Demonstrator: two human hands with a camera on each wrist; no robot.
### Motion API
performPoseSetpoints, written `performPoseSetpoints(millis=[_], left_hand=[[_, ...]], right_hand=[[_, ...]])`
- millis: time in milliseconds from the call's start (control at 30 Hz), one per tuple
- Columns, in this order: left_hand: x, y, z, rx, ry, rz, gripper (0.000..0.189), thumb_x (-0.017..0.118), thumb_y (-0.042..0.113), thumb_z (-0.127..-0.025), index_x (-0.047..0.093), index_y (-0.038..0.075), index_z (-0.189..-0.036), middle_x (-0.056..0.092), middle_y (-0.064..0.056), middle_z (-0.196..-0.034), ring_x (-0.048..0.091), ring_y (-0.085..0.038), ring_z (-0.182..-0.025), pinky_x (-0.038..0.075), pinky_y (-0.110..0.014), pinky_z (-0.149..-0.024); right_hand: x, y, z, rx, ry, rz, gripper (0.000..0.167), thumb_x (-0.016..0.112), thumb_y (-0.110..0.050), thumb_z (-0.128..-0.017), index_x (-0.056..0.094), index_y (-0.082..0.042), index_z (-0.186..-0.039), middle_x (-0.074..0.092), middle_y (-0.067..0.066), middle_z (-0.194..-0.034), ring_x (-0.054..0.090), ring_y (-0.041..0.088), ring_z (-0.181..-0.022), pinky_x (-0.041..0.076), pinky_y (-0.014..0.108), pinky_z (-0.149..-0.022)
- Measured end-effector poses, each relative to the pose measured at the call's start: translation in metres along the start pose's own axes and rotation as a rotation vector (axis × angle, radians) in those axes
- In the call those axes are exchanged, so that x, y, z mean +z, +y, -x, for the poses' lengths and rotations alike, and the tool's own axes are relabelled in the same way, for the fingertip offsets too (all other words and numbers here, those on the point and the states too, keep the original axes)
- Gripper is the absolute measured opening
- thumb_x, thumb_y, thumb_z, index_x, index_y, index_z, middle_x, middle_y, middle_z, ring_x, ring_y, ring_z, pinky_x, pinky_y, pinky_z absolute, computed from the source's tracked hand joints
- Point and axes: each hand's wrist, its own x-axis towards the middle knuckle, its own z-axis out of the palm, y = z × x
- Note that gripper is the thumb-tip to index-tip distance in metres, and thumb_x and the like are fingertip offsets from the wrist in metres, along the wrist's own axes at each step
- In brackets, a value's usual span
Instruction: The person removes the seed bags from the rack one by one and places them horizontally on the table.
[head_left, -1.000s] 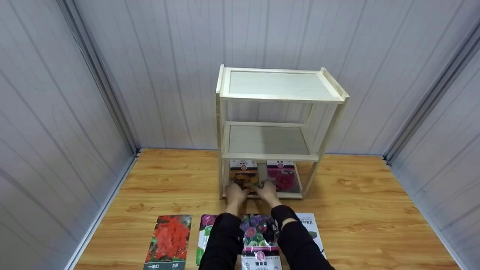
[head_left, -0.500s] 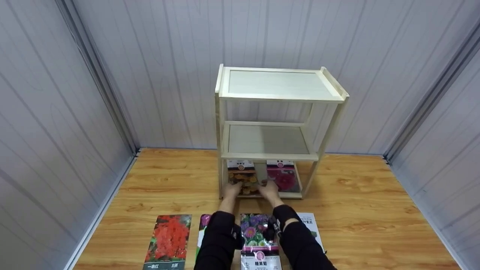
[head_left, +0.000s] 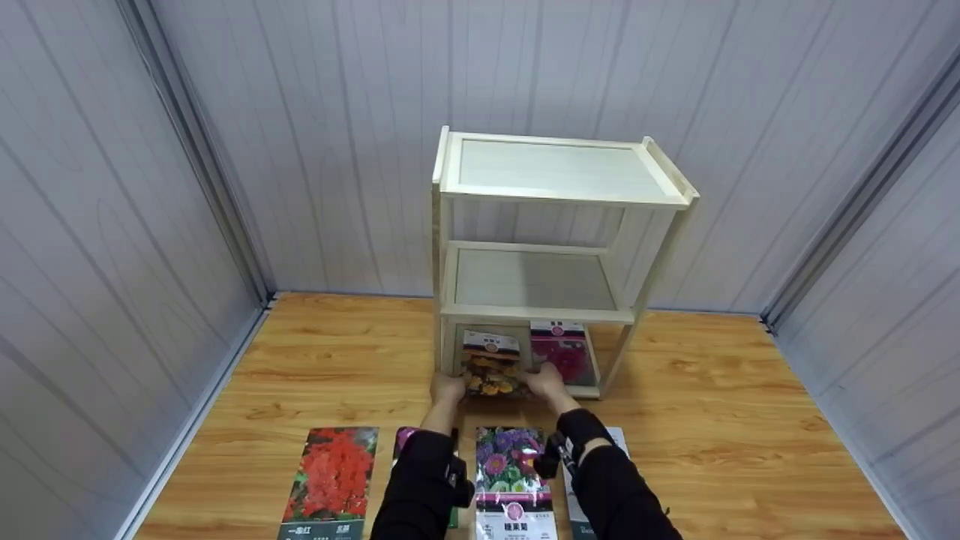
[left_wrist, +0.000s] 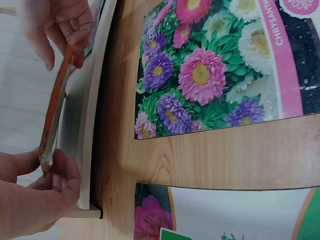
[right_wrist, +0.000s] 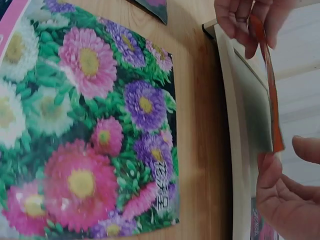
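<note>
Between both hands is a flower seed packet (head_left: 492, 364) with orange blooms and a white top, tilted at the front of the bottom shelf (head_left: 525, 345). My left hand (head_left: 448, 387) pinches its left edge, thumb on one face and fingers on the other in the left wrist view. At the opposite edge, my right hand (head_left: 545, 381) grips it between thumb and fingers. Both wrist views show the packet (left_wrist: 54, 110) nearly edge-on, above the shelf surface. A pink-flowered packet (head_left: 561, 354) lies on the same shelf, just beyond the right hand.
The pale wooden rack (head_left: 536, 313) has three levels and stands near the back wall (head_left: 337, 150). On the wooden floor (head_left: 720, 420) in front lie a red-flowered packet (head_left: 331, 472), an aster packet (head_left: 513, 480) and two more packets partly covered by the sleeves.
The orange-flowered packet has come forward toward the shelf's front edge and now tilts up in both hands. The left hand has shifted left and slightly down, the right hand slightly right.
</note>
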Motion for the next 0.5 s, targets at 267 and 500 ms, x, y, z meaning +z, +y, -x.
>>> performPoseSetpoints(millis=[267, 500], left_hand=[[-0.028, 0.106, 0.121, -0.059, -0.121, 0.309, 0.055, 0.069, 0.009, -0.074, 0.041, -0.011, -0.117, 0.051, -0.02, -0.102, 0.061, -0.03, -0.07, 0.053, -0.042, -0.057], [-0.05, 0.171, 0.204, 0.002, -0.182, 0.369, 0.056, 0.07, 0.009, -0.075, 0.036, -0.015, -0.113, 0.041, -0.025, -0.106, 0.059, -0.028, -0.075, 0.053, -0.037, -0.062]], right_hand=[[-0.02, -0.029, 0.05, -0.022, -0.087, -0.097, 0.02, 0.054, -0.008, -0.088, 0.063, 0.01, -0.091, 0.053, 0.005, -0.056, 0.047, 0.01, -0.048, 0.04, 0.026, -0.049], [-0.029, -0.017, 0.047, 0.042, -0.074, -0.248, 0.02, 0.056, -0.009, -0.087, 0.06, 0.006, -0.099, 0.052, 0.005, -0.065, 0.047, 0.01, -0.053, 0.042, 0.026, -0.053]])
